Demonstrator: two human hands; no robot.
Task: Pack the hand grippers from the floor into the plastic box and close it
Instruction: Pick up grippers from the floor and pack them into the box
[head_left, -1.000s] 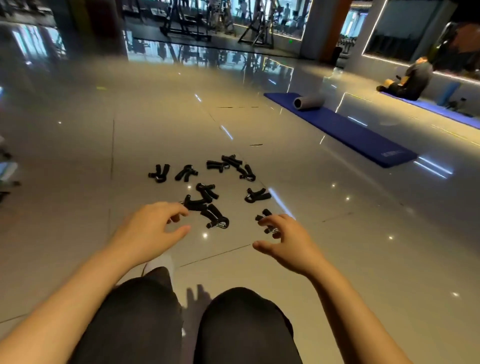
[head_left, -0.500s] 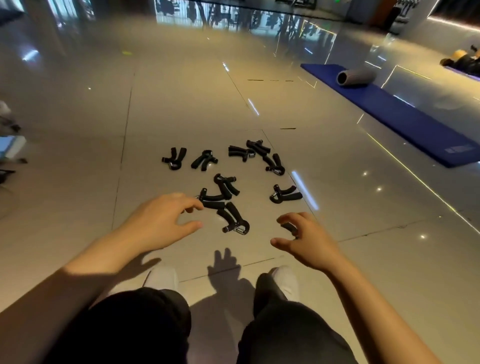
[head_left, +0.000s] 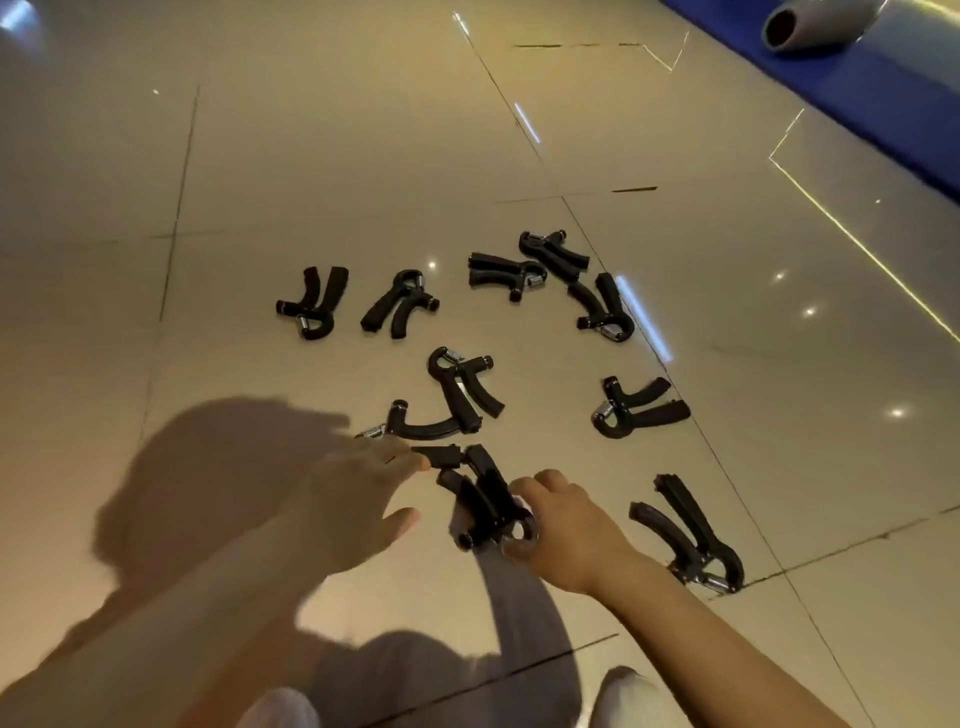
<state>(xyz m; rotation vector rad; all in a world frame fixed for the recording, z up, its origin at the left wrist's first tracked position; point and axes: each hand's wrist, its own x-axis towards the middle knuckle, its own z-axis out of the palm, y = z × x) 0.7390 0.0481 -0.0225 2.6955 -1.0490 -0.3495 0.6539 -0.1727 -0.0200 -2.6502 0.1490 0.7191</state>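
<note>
Several black hand grippers lie scattered on the glossy tile floor, among them one at far left (head_left: 314, 306), one at right (head_left: 639, 410) and one by a tile seam (head_left: 691, 535). My right hand (head_left: 566, 525) curls its fingers around the ring end of the nearest hand gripper (head_left: 483, 499). My left hand (head_left: 358, 493), blurred, is spread open just left of it, with a fingertip at the handle end of another gripper (head_left: 426, 428). No plastic box is in view.
A blue exercise mat (head_left: 883, 104) with a grey foam roller (head_left: 815, 23) lies at the top right. My white shoes (head_left: 285, 706) show at the bottom edge. My shadow falls across the tiles on the left.
The view has dropped closer to the floor. Both hands moved forward and inward; my right hand shifted left and closed on the nearest hand gripper, and my left hand reached the handles beside it.
</note>
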